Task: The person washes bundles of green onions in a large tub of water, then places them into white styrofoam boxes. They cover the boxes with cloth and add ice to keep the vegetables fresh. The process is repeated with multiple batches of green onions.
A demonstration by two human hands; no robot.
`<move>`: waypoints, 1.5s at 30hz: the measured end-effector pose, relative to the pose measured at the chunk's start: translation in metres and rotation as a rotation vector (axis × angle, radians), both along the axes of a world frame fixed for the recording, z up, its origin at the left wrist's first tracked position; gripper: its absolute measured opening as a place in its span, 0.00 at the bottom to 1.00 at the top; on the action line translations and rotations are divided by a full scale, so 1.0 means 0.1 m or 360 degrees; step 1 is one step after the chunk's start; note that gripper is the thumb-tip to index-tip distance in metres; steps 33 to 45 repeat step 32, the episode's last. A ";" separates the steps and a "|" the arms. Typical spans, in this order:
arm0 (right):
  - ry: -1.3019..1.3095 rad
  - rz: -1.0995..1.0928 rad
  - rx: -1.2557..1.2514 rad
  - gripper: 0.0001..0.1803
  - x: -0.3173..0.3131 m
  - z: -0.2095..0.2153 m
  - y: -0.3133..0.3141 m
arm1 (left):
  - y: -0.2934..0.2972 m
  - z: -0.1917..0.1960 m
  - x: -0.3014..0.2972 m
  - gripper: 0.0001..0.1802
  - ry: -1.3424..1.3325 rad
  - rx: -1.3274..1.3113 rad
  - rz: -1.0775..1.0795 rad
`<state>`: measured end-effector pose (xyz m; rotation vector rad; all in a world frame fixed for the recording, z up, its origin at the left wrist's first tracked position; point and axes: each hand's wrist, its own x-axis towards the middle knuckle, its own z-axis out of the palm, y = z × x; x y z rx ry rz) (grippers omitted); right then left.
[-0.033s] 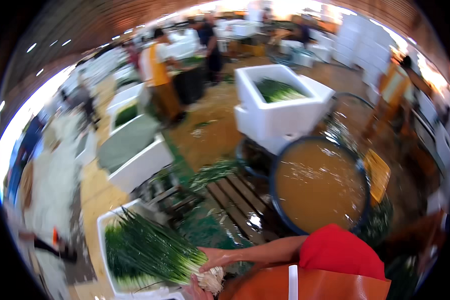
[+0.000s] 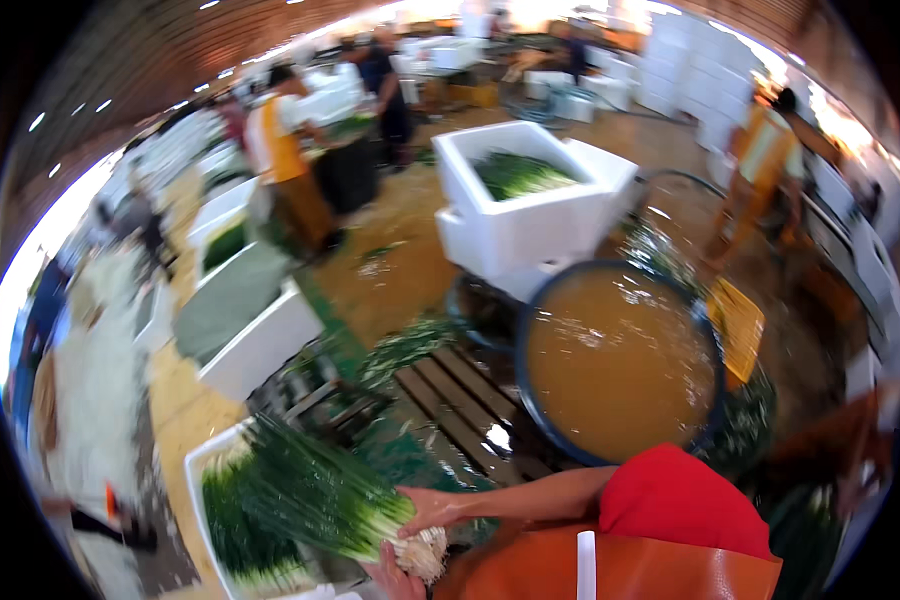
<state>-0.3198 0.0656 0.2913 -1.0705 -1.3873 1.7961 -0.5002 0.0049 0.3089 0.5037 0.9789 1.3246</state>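
A thick bunch of green onions (image 2: 315, 490) lies slantwise over a white foam box (image 2: 192, 485), its leaves pointing up and left. My right hand (image 2: 430, 508) grips the bunch from above, near the white stalks. Below it, my left hand (image 2: 395, 574) closes around the root end from underneath, with part of it cut off by the lower edge. The pale roots stick out to the right of both hands. More green onions (image 2: 245, 535) fill the box under the bunch.
Right of my arms stands a round tub (image 2: 620, 370) of brown water, with a yellow crate (image 2: 737, 330) beside it. A wooden pallet (image 2: 455, 410) lies on the wet floor. Stacked foam boxes (image 2: 535, 225) stand beyond. Other people (image 2: 288, 150) work farther off.
The whole scene has shifted slightly left in view. Relative to the box, the bunch sits a little more to the right, and more of the onions beneath show. Both hands keep their grip.
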 end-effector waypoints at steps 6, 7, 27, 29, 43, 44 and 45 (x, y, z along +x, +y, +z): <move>-0.0036 -0.1344 0.0116 0.56 1.94 0.10 -1.38 | 0.11 -0.13 2.03 0.44 0.0131 -0.0008 -0.1044; -0.0125 -0.1502 0.0013 0.58 2.18 0.03 -1.58 | 0.13 -0.22 2.35 0.44 0.0104 -0.0009 -0.1219; 0.0455 -0.2614 -0.0625 0.63 3.98 -2.75 -3.15 | -0.46 -2.90 5.45 0.33 0.0422 -0.0869 -0.2838; 0.0397 -0.2503 -0.0673 0.55 3.98 -2.90 -3.15 | -0.50 -3.18 5.58 0.31 0.0408 -0.1108 -0.2893; 0.0034 -0.2300 -0.0951 0.55 4.00 -2.84 -3.17 | -0.41 -3.23 5.27 0.48 0.1043 -0.0045 -0.3194; 0.0034 -0.2300 -0.0951 0.55 4.00 -2.84 -3.17 | -0.41 -3.23 5.27 0.48 0.1043 -0.0045 -0.3194; 0.0034 -0.2300 -0.0951 0.55 4.00 -2.84 -3.17 | -0.41 -3.23 5.27 0.48 0.1043 -0.0045 -0.3194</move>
